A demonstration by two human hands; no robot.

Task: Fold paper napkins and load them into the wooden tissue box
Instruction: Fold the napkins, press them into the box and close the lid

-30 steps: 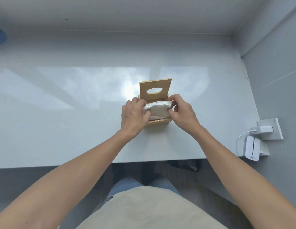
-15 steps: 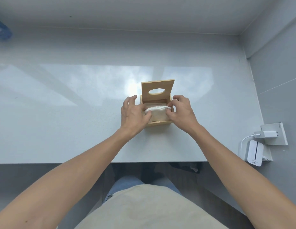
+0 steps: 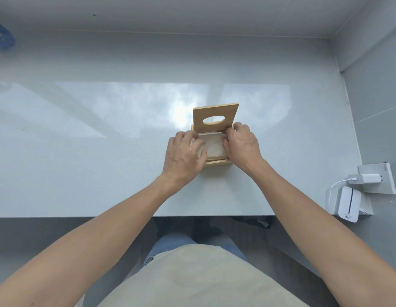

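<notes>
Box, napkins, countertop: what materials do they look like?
Tissue box: light wood, maybe bamboo, matte; its raised lid shows tan faces and cut edges. Napkins: soft white paper, matte. Countertop: pale grey, glossy, mirror-like reflections; stone or laminate, unclear.

My left hand (image 3: 183, 156) covers the left wall of the wooden tissue box (image 3: 217, 162) and the left end of the napkins (image 3: 213, 144); its fingertips blur with motion. My right hand (image 3: 242, 146) hides the right wall and the napkins' right edge, and I cannot tell whether those fingers pinch the paper or only press on it. The upright lid (image 3: 215, 117) screens the back wall beyond my fingers. Far off past my left hand, a blue object (image 3: 2, 37) is cut by the frame edge, too blurred to identify.
</notes>
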